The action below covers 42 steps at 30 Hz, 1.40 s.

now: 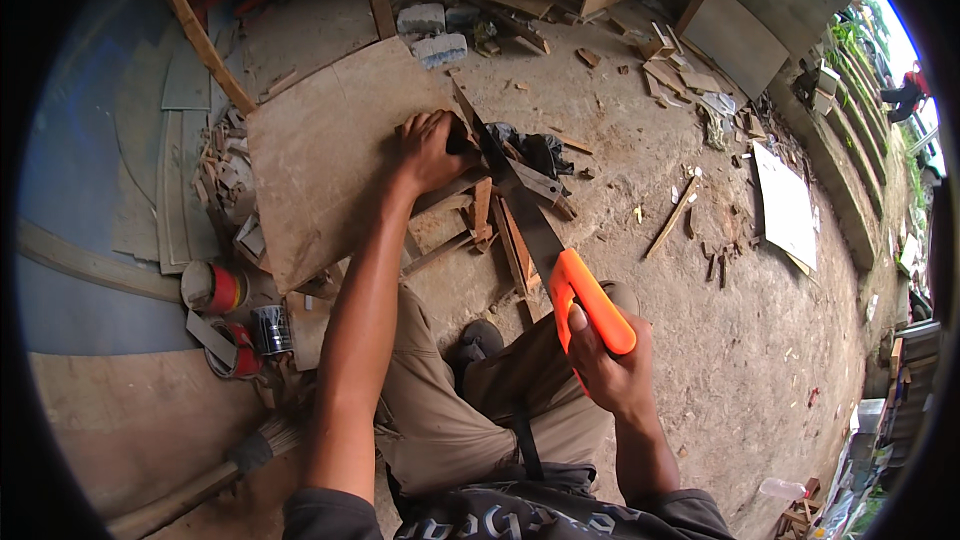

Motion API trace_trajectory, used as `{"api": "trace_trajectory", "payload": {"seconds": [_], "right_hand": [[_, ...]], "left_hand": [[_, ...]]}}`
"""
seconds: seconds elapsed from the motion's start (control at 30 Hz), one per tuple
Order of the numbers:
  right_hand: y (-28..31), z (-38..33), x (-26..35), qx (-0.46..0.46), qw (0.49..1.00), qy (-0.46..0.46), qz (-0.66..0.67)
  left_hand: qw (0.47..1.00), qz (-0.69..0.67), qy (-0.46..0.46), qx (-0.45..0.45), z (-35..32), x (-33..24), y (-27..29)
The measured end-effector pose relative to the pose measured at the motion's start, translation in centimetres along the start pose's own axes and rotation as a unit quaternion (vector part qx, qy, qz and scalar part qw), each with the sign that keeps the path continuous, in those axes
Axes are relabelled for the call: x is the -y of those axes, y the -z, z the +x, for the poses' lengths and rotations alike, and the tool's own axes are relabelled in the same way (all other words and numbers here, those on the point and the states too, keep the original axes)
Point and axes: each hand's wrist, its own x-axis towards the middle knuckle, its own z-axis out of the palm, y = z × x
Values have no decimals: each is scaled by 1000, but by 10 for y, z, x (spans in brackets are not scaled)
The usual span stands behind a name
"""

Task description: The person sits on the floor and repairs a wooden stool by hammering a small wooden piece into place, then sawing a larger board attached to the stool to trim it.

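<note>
My right hand (610, 360) is closed round the orange handle of a handsaw (597, 302). Its long dark blade slants up and left, passing just right of my left hand (435, 152). That hand has its fingers curled at the right edge of a brown plywood board (335, 155); what it grips is hidden beneath them. Under the blade, a short wood piece (541, 187) sticks out to the right, by a crumpled black plastic bag (540, 152). Below the blade are the slats of a wooden frame (515, 240).
Red-and-silver cans (213, 288) and a dark can (272, 328) stand at left, near wood scraps. Grey concrete blocks (440, 48) lie beyond the board. A white panel (785, 205) and a stick (674, 213) lie on the right. A person (908, 92) is far off at the right.
</note>
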Motion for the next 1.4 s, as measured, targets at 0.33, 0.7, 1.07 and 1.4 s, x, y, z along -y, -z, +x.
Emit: {"api": "trace_trajectory", "payload": {"seconds": [0.33,0.7,1.07,1.4], "right_hand": [[2,-1,-2,-4,1000,-6,-22],[-5,8,0,4,1000,2,-31],[-1,7,1,3,1000,-9,6],[-8,12,-2,-1,1000,-2,-7]], "left_hand": [[1000,10,13,7,1,-3,-1],[999,2,31,36,1,-10,6],[998,-15,10,-62,0,-1,-9],[999,12,40,26,2,-12,9]]}}
